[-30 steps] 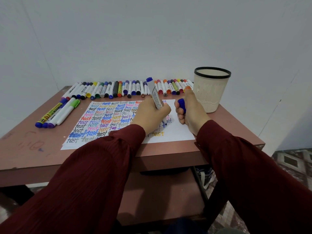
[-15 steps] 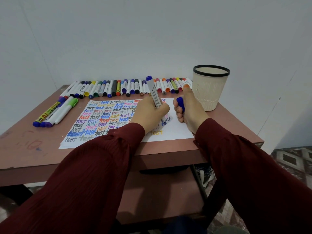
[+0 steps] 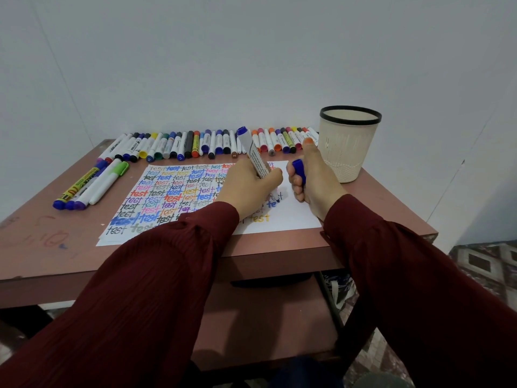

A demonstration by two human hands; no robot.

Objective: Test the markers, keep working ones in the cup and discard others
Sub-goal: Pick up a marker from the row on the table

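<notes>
right now the fingers (image 3: 275, 176) of the left hand (image 3: 249, 189) are curled tight round the blue marker (image 3: 256, 158), tip down on the paper (image 3: 293, 219) with a blue "te" just beside it. the right hand (image 3: 316, 186) is fisted round the cap (image 3: 298, 169). to do it well: light, even pressure, finish the word on bare white so the ink reads clearly, cap ready to snap on. the tip is half hidden by knuckles, the left sleeve (image 3: 156, 275) covers part of the sheet, and the cup (image 3: 348, 147), back right, hides its inside.

Uncapped blue marker (image 3: 253, 153), tip on paper (image 3: 297, 217)
</notes>
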